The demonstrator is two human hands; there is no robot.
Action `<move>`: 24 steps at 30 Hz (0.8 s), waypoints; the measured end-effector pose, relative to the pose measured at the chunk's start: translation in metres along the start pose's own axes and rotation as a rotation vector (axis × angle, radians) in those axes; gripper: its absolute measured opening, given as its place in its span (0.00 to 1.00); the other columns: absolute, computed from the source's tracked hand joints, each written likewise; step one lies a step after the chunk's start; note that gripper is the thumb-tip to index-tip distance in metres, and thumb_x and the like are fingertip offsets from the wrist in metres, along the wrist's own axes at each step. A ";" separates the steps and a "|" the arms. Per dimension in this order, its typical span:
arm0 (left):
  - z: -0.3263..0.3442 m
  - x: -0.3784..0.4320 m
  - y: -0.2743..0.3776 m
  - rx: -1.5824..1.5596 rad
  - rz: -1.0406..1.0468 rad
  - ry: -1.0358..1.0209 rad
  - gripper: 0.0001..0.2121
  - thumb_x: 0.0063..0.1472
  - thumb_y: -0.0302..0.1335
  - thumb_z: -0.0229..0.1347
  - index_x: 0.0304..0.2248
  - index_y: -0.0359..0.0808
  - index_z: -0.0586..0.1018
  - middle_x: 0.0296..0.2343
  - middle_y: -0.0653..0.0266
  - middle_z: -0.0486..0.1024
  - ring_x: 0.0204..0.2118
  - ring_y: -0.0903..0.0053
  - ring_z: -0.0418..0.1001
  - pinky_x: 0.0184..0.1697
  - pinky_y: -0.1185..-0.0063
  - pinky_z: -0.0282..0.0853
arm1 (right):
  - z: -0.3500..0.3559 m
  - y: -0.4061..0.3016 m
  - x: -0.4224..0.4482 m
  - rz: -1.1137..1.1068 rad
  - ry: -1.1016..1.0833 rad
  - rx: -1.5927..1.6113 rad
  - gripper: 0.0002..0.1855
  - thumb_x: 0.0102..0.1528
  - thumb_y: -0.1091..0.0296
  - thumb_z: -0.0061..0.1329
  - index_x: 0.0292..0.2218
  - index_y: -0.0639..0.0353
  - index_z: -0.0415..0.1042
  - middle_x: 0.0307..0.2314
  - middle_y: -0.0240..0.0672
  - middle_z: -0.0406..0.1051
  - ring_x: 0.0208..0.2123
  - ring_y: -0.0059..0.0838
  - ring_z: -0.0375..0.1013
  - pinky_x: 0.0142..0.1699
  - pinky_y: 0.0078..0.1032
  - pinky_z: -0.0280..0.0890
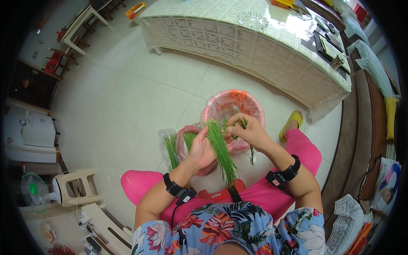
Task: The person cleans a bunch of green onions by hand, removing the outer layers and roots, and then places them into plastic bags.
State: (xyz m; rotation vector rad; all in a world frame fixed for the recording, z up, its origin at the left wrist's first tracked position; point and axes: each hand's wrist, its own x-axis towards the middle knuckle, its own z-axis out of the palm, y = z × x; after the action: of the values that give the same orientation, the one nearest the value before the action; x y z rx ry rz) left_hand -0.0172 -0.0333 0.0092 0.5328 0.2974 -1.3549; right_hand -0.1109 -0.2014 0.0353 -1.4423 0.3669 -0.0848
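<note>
My left hand (204, 149) holds a bunch of long, thin green stalks (221, 153), which look like garlic chives, hanging towards my lap. My right hand (247, 132) is beside the bunch's upper end, over a pink basin (204, 110) lined with clear plastic. Some darker green strands (251, 154) hang below the right hand, apparently held between its fingers and palm. Loose green pieces lie in the basin, partly hidden by the hand. Left of it, more stalks (188, 140) lie in a reddish plastic bag (181, 149), and others (172, 153) in a clear plastic bag (162, 140).
A table with a lace cloth (207, 35) stands ahead, bearing a glass dish (253, 20) and a notebook (331, 47). A sofa (350, 127) runs along the right. At lower left are an electric fan (33, 191) and a plastic stool (76, 188). Pale floor tiles (127, 105) spread between.
</note>
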 end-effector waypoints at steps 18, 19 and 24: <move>-0.002 -0.002 -0.010 0.216 0.057 -0.054 0.15 0.64 0.31 0.42 0.46 0.30 0.65 0.39 0.56 0.70 0.43 0.69 0.70 0.48 0.69 0.67 | 0.015 0.031 0.005 0.094 0.038 0.035 0.05 0.48 0.73 0.52 0.27 0.65 0.70 0.17 0.29 0.68 0.19 0.16 0.68 0.23 0.17 0.62; -0.007 -0.001 -0.010 0.266 0.078 -0.068 0.14 0.63 0.28 0.44 0.46 0.29 0.65 0.39 0.56 0.71 0.42 0.70 0.71 0.48 0.70 0.67 | 0.013 0.035 0.006 0.106 0.033 0.061 0.06 0.48 0.73 0.52 0.27 0.66 0.70 0.17 0.29 0.68 0.19 0.17 0.68 0.22 0.17 0.62; -0.011 -0.002 -0.010 0.288 0.067 -0.015 0.12 0.62 0.26 0.47 0.43 0.29 0.68 0.35 0.57 0.73 0.38 0.72 0.73 0.44 0.73 0.71 | 0.012 0.034 0.005 0.216 -0.003 0.228 0.06 0.50 0.73 0.52 0.28 0.67 0.70 0.19 0.32 0.69 0.20 0.17 0.68 0.24 0.17 0.64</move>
State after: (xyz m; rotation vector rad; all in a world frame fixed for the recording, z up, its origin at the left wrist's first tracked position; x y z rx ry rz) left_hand -0.0265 -0.0275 -0.0010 0.7651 0.0698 -1.3433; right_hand -0.1086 -0.1871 0.0026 -1.1709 0.4921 0.0490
